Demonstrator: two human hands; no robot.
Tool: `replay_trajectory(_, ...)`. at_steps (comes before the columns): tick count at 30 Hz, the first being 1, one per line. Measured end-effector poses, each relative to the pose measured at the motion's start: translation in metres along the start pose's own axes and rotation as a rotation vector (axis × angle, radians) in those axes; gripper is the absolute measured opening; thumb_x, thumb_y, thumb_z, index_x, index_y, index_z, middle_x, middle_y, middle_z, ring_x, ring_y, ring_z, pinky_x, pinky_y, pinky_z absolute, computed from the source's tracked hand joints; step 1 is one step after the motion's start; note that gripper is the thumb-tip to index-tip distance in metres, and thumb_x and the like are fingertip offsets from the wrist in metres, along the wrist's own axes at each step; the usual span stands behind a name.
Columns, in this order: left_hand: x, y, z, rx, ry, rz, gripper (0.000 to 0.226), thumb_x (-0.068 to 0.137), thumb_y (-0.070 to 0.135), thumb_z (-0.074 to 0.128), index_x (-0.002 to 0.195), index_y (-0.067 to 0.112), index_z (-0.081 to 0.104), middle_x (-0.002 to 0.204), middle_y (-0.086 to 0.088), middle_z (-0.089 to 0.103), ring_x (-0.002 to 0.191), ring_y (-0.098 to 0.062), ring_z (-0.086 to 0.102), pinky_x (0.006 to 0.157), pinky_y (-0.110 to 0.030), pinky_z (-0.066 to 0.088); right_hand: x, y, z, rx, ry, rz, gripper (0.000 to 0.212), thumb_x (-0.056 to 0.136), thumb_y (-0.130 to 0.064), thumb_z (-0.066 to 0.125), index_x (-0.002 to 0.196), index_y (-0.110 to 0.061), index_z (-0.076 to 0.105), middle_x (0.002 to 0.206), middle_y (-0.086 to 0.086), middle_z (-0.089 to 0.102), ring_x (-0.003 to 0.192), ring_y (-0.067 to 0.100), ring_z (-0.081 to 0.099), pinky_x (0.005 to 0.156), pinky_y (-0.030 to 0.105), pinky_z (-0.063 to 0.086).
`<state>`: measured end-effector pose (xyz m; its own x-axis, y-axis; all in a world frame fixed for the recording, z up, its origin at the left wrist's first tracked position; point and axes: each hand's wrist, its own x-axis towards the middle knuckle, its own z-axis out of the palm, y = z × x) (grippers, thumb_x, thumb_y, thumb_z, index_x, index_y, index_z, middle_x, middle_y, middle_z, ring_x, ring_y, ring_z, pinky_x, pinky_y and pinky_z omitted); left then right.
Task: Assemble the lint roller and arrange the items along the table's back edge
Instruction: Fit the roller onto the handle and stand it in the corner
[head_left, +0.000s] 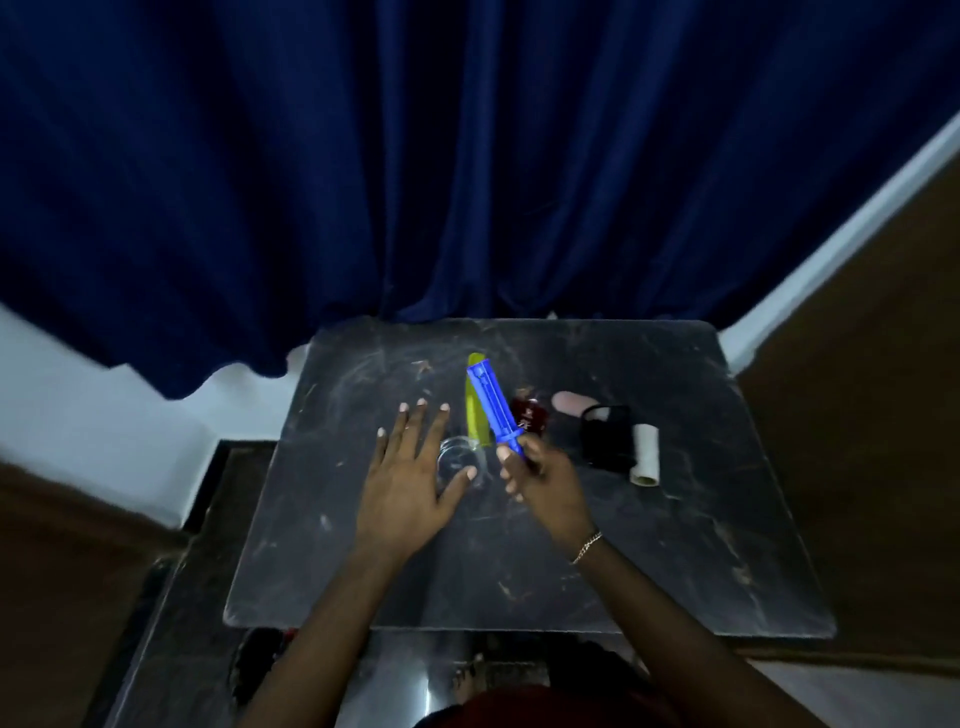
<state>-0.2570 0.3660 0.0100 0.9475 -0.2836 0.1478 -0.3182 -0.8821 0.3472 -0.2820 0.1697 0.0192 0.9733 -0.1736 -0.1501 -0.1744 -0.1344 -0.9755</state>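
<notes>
Wore a thin gold-toned chain bracelet (587, 546) on the right wrist. Showed both forearms bare to the lower edge. Had on a dark red garment (545, 712), seen only as a strip at the bottom.

The blue lint roller handle (489, 401) slants over the middle of the bench (675, 545), lower end pinched in the right grip (545, 475), tip toward the back edge. The pale roll (645, 454) lies on its side nearer the right edge.
</notes>
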Motion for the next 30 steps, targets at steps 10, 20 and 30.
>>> replay_trajectory(10, 0.083, 0.104, 0.045, -0.045, -0.092, 0.317, 0.082, 0.096, 0.065, 0.050, 0.162, 0.022, 0.028, 0.169, -0.008, 0.029, 0.158, -0.027, 0.022, 0.126, -0.051, 0.029, 0.020, 0.021, -0.122, 0.028, 0.325, 0.018, 0.010, 0.096, -0.015, 0.063, 0.091, -0.009, 0.069, 0.069, 0.000, 0.063, 0.063, 0.009, 0.059, 0.062, 0.023, 0.051)
replay_trajectory(20, 0.136, 0.197, 0.113, 0.083, -0.336, 0.728, 0.088, 0.089, 0.060, 0.056, 0.162, 0.021, 0.027, 0.169, -0.010, 0.026, 0.160, -0.028, 0.014, 0.129, -0.053, 0.018, 0.017, 0.064, -0.215, 0.036, 0.569, 0.141, 0.010, 0.095, -0.021, 0.065, 0.085, -0.020, 0.068, 0.066, -0.003, 0.065, 0.060, 0.005, 0.059, 0.059, 0.023, 0.048)
replay_trajectory(30, 0.163, 0.260, 0.187, 0.401, -0.678, 0.759, 0.094, 0.086, 0.053, 0.069, 0.162, 0.021, 0.023, 0.168, -0.026, 0.014, 0.159, -0.044, 0.002, 0.128, -0.062, 0.001, 0.010, 0.100, -0.259, -0.091, 0.616, 0.267, 0.015, 0.095, -0.031, 0.063, 0.090, -0.019, 0.069, 0.073, -0.002, 0.067, 0.064, 0.008, 0.058, 0.065, 0.028, 0.046)
